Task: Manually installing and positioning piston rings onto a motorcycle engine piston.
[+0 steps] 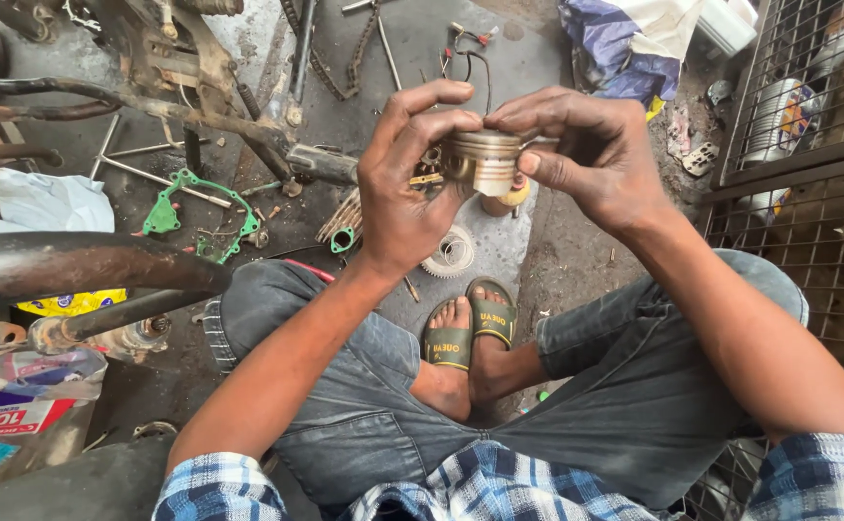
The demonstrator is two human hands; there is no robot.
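Observation:
A round metal piston (483, 160) with grooves near its top is held up in front of me, above my crossed legs. My left hand (410, 183) grips its left side, fingers curled over the top. On the other side my right hand (586, 154) pinches the piston's upper edge with fingertips and thumb. Both hands are closed on it. I sit on the ground in jeans with green sandals (470, 328) on my feet.
Below the hands a white toothed gear (453, 253) lies on the oily floor. A green gasket (182, 203), rods and a chain (330, 72) lie at the left by a stripped motorcycle frame (84, 265). A wire cage (808, 174) stands on the right.

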